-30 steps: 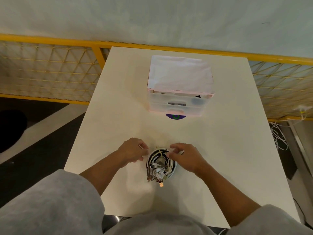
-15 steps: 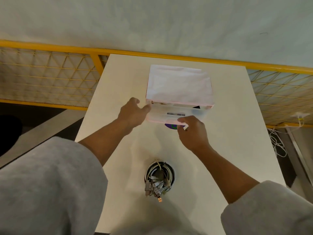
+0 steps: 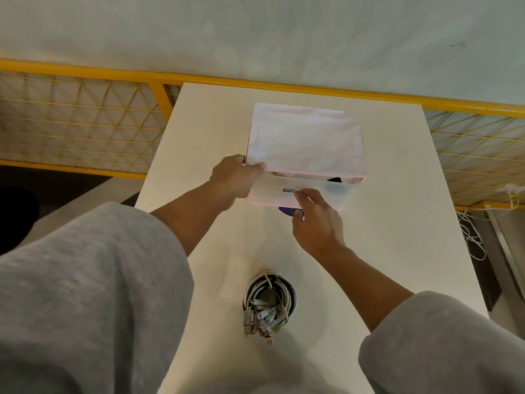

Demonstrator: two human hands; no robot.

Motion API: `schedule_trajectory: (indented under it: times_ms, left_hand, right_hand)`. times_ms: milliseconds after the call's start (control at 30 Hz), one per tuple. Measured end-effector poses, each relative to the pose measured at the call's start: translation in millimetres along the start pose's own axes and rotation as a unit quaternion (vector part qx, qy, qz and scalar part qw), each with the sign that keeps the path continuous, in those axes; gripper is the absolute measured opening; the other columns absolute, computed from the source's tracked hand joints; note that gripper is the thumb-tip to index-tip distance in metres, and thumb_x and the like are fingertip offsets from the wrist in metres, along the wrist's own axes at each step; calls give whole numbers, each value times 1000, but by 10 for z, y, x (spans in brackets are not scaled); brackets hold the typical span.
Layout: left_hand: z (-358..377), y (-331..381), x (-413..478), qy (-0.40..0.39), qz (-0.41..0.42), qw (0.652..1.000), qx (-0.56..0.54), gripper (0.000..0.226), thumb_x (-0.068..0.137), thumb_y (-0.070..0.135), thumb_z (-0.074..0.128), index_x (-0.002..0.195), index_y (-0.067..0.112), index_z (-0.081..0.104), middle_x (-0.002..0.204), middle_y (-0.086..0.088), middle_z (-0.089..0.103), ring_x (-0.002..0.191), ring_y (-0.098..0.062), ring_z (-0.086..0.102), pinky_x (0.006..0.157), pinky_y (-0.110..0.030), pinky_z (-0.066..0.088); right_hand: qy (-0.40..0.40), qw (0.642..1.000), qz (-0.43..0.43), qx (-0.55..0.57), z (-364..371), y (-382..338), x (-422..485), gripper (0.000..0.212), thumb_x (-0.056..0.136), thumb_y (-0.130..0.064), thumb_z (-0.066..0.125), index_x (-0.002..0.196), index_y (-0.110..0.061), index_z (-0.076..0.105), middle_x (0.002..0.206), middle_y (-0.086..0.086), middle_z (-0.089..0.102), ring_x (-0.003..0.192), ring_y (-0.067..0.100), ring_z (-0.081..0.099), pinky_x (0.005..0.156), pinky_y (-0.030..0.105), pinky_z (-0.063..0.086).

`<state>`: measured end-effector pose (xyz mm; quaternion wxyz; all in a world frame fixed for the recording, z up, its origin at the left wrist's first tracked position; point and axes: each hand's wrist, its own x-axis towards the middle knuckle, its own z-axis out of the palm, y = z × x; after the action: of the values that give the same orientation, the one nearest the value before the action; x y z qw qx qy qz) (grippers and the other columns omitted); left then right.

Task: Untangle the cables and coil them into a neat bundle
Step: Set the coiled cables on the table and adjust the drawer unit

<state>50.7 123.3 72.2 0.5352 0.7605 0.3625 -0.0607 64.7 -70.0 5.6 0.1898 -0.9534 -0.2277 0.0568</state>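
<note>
White cable coil (image 3: 268,314) before drawer box (image 3: 305,137)

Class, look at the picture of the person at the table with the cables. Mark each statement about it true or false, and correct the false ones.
1. The coiled cable bundle lies on the table, and neither hand touches it. True.
2. The left hand lies flat on the table. False: it holds the left front corner of the drawer box.
3. The right hand has its fingertips at the handle on the box's front. True.
4. The drawer box stands on the floor. False: it stands on the table, beyond the cable bundle.
</note>
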Motion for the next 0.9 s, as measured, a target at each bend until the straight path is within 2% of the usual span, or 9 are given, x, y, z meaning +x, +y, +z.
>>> schedule_trajectory:
  times_ms: [133, 267, 400, 467, 533, 633, 733, 900]
  left_hand:
    - [4, 15, 29, -5, -23, 999, -28, 27, 93, 37, 67, 114, 20, 65, 105, 2, 64, 92, -29, 70, 83, -37, 61]
    - [17, 21, 28, -6, -39, 998, -56, 22, 91, 34, 70, 107, 19, 65, 93, 4, 60, 81, -28, 65, 82, -37, 61]
    - [20, 14, 25, 2, -39, 998, -53, 22, 91, 35, 71, 105, 19, 65, 90, 4, 58, 77, -27, 62, 83, -38, 61]
    - [18, 10, 24, 4, -38, 998, -51, 23, 91, 36, 70, 106, 20, 65, 90, 4, 58, 77, -26, 61, 84, -39, 61]
    - [19, 6, 25, 6, -38, 998, -51, 22, 91, 37, 70, 105, 20, 65, 90, 4, 59, 76, -26, 61, 84, -39, 61]
    - [21, 3, 25, 6, -38, 998, -56, 22, 91, 36, 71, 106, 20, 66, 90, 4, 60, 77, -25, 61, 84, -39, 61]
    - [27, 3, 20, 8, -37, 998, -55, 21, 91, 37, 70, 104, 21, 66, 89, 5, 60, 77, -25, 61, 84, -39, 61]
    - [54, -19, 16, 17, -33, 998, -54, 23, 91, 38, 69, 106, 21, 67, 87, 5, 61, 77, -24, 60, 86, -40, 60]
  right_hand:
    - [-12, 1000, 5, -21, 7, -19, 1, 46, 95, -14, 56, 141, -21, 53, 146, -5, 46, 89, 34, 68, 71, 37, 53]
    - [-27, 999, 18, -32, -9, -66, 21, 40, 97, -12, 56, 137, -17, 58, 140, 1, 48, 90, 36, 67, 76, 40, 56]
    - [-21, 999, 28, -32, -9, -85, 38, 24, 96, -8, 58, 117, -11, 69, 131, 6, 56, 91, 37, 67, 77, 40, 57]
    - [-15, 999, 20, -33, -4, -88, 33, 17, 96, -8, 57, 104, -10, 71, 125, 8, 61, 90, 36, 66, 72, 34, 51]
    - [-15, 999, 17, -28, 1, -80, 9, 17, 96, -8, 56, 101, -10, 72, 120, 8, 62, 87, 35, 64, 69, 31, 45]
    - [-16, 1000, 17, -17, -4, -61, -50, 21, 98, -9, 53, 105, -12, 73, 117, 6, 64, 87, 34, 64, 71, 32, 49]
    - [-13, 1000, 3, -10, -9, -48, -149, 21, 99, -11, 54, 108, -13, 73, 115, 4, 66, 86, 33, 64, 69, 30, 46]
    - [-19, 1000, -13, -10, 12, -26, -356, 15, 95, -10, 57, 96, -14, 72, 111, 3, 66, 79, 31, 64, 68, 38, 55]
